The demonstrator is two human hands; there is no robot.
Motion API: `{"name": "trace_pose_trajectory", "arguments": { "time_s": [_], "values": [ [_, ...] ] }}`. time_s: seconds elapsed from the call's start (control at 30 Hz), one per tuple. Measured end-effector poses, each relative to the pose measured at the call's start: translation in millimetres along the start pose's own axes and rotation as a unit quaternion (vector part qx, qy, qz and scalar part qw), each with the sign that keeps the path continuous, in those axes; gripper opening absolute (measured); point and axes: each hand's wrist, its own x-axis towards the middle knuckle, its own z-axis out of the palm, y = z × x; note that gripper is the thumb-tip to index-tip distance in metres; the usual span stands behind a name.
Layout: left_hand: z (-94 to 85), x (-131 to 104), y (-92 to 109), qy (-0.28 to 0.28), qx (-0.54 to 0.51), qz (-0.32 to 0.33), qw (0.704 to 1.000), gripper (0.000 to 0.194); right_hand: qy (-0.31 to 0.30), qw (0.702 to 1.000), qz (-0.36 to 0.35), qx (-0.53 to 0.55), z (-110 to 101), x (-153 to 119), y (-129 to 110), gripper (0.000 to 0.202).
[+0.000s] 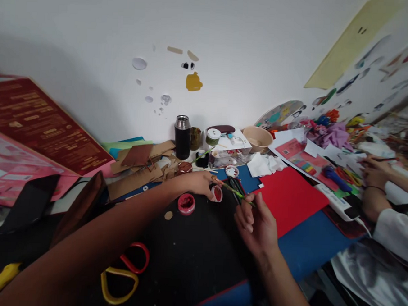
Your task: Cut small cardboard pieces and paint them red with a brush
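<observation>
My left hand (201, 183) reaches over the black mat, its fingers closed around a small round paint lid (217, 194) with red inside. Between the thumb and fingers of my right hand (257, 218) is a slim paintbrush (232, 189), smeared green and orange. The brush slants up to the left, its far end close above the lid; whether they touch I cannot tell. Just left of the lid stands an uncovered jar of red paint (186, 203) on the mat. A small tan disc (168, 215) lies beside this jar.
Scissors (119, 284) with red and yellow handles lie at the front left. Behind my hands stand a black flask (182, 140) and a beige bowl (258, 138). Red paper (290, 197) and a power strip (337, 201) lie rightward, near another person's hands (375, 172).
</observation>
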Motion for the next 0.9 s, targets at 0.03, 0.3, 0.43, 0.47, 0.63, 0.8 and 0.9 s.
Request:
{"name": "trace_pose_trajectory", "arguments": {
  "time_s": [0.03, 0.3, 0.43, 0.47, 0.63, 0.8, 0.9],
  "values": [
    [3.8, 5, 0, -0.016, 0.014, -0.002, 1.0, 0.045, 0.001, 1.0, 0.001, 0.004, -1, -1, 0, 0.027],
    [6.0, 4, -8, -0.012, 0.063, -0.014, 0.998, 0.059, -0.004, 1.0, 0.004, 0.025, -2, -1, 3, 0.026],
    [2.6, -27, 7, 0.044, 0.067, -0.034, 0.996, 0.039, -0.009, 0.999, 0.002, 0.036, 4, 3, 3, 0.024],
    [4.9, -37, 15, 0.056, 0.031, -0.027, 0.998, 0.037, -0.009, 0.999, -0.001, 0.036, 7, 5, 3, 0.025],
    [37.6, -78, 58, 0.131, -0.335, 0.018, 0.933, 0.032, 0.009, 0.998, -0.059, -0.028, 31, 17, 17, 0.033],
    [67.4, -82, 73, 0.276, -0.54, -0.009, 0.795, 0.043, -0.019, 0.988, -0.094, -0.117, 49, 22, 38, 0.038],
    [71.2, -78, 73, 0.321, -0.604, -0.03, 0.729, 0.046, -0.06, 0.981, -0.086, -0.165, 47, 21, 41, 0.035]
  ]
}}
